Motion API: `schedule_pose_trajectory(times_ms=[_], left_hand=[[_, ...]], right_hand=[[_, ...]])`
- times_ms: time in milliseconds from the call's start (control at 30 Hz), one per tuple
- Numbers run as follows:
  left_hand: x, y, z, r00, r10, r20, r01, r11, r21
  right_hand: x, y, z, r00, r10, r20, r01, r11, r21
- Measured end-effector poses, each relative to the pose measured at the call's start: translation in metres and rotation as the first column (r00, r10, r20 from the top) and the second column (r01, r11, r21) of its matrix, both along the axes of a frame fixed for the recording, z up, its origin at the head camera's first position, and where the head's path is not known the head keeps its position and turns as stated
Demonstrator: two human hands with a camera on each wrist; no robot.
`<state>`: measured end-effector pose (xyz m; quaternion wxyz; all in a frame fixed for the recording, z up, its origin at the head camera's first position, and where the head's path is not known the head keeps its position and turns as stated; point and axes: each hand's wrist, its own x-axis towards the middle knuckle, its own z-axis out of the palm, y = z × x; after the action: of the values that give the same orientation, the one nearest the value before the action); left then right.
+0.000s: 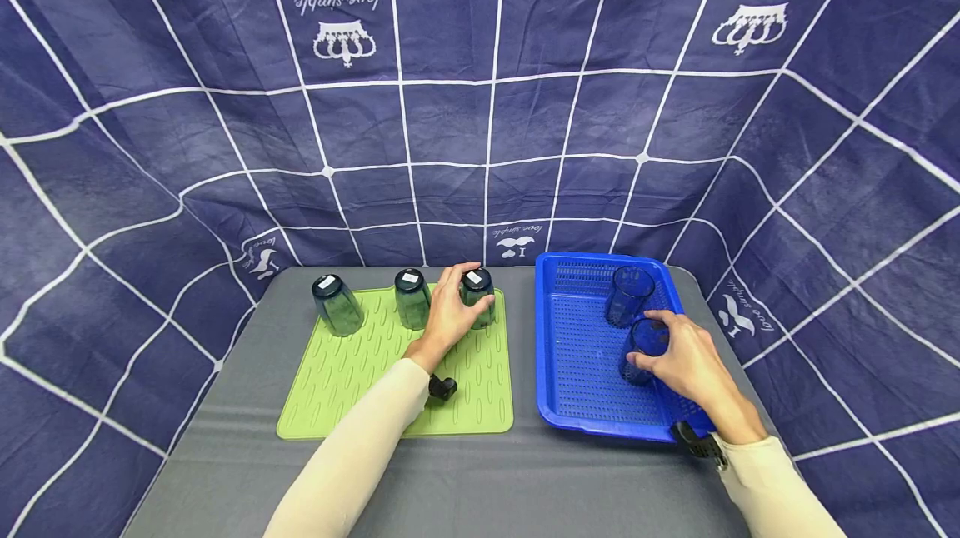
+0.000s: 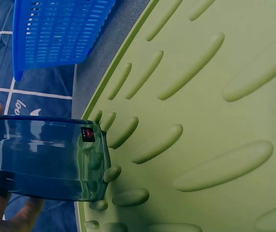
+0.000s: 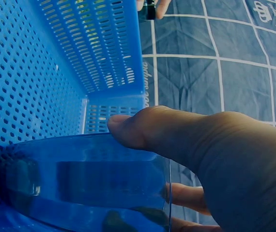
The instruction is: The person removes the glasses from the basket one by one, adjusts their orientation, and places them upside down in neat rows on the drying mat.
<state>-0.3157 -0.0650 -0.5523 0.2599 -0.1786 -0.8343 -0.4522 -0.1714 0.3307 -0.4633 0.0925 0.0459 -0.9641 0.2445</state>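
Observation:
My left hand (image 1: 448, 315) grips an upside-down glass (image 1: 476, 295) between thumb and fingers, at the back right corner of the green mat (image 1: 360, 388). In the left wrist view that glass (image 2: 46, 157) has its rim against the mat's ridges. Two more upturned glasses stand to its left, one near the middle (image 1: 412, 301) and one at the back left corner (image 1: 339, 306). Inside the blue basket (image 1: 549, 355), my right hand (image 1: 693, 359) holds a clear glass (image 3: 89, 179) by its upper part, thumb on one side and fingers on the other. Behind it stands another glass (image 1: 628, 296).
Basket and mat lie side by side on a grey tabletop (image 1: 480, 480), with a strip of grey between them. Dark blue checked cloth (image 1: 450, 130) rises behind and on both sides. The basket's raised walls surround the two glasses there.

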Motion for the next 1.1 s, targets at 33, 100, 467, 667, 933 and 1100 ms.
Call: schedule_pose_trajectory(times_ms=[33, 100, 467, 667, 933, 1100], left_hand=[[0.002, 0.0, 0.003, 1.0, -0.002, 0.005, 0.002, 1.0, -0.001], [0.002, 0.001, 0.003, 1.0, 0.005, 0.012, -0.005, 1.0, -0.006], [0.01, 0.001, 0.016, 0.992, 0.015, 0.124, -0.01, 0.999, -0.042], [0.01, 0.0, 0.013, 0.995, 0.006, 0.1, -0.003, 0.999, -0.035], [-0.004, -0.004, -0.011, 0.999, 0.015, -0.049, -0.016, 1.0, -0.01], [-0.004, -0.004, -0.011, 1.0, 0.004, -0.028, -0.004, 1.0, -0.008]], right_hand=[[0.0, 0.0, 0.0, 1.0, -0.002, -0.001, 0.002, 1.0, -0.001], [0.001, 0.0, 0.0, 1.0, -0.006, 0.003, 0.006, 1.0, -0.004], [0.003, -0.005, 0.002, 1.0, -0.008, -0.009, 0.008, 1.0, -0.005], [0.006, -0.009, 0.008, 1.0, -0.008, -0.022, 0.007, 1.0, -0.015], [0.014, -0.017, 0.02, 0.998, -0.006, -0.06, 0.004, 1.0, -0.031], [0.018, -0.021, 0.025, 0.996, -0.006, -0.084, 0.002, 0.999, -0.04]])
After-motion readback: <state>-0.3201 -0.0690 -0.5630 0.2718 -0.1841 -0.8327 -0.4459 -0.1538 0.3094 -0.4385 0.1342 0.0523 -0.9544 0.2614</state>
